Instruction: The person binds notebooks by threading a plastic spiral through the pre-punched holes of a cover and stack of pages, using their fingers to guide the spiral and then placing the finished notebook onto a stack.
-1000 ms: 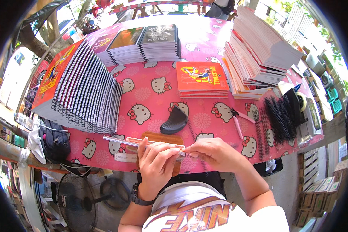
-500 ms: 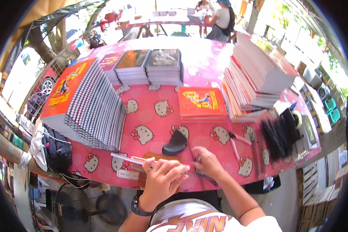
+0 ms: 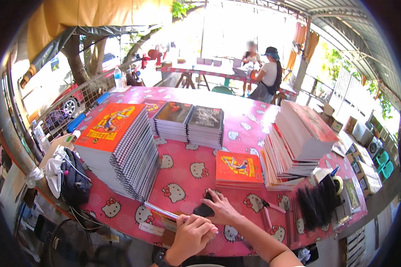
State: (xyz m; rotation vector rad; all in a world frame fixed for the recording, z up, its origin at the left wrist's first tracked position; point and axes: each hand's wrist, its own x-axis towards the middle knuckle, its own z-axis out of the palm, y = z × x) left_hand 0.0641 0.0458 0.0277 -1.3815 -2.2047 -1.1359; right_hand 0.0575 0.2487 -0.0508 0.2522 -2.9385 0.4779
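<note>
My left hand (image 3: 190, 236) is closed around a thin book (image 3: 161, 210), seen nearly edge-on above the near table edge. My right hand (image 3: 222, 209) is closed over a smooth, curved black object (image 3: 203, 210), which lies on the table just beyond the left hand. The fingers partly cover it and its kind is unclear. A brown board (image 3: 168, 236) shows partly under the left hand, beside a pale strip with markings (image 3: 151, 228). Pliers with pink handles (image 3: 266, 216) lie to the right of my right hand.
A tall stack of spiral-bound orange books (image 3: 136, 155) stands left, with dark-covered stacks (image 3: 205, 127) behind. Orange books (image 3: 239, 171), a high paper pile (image 3: 294, 142) and black binding coils (image 3: 316, 202) are on the right. Two people (image 3: 269, 73) are at a far table.
My right hand has moved from beside the left hand to the black object and closed on it. The left hand keeps the book. The view has tilted up.
</note>
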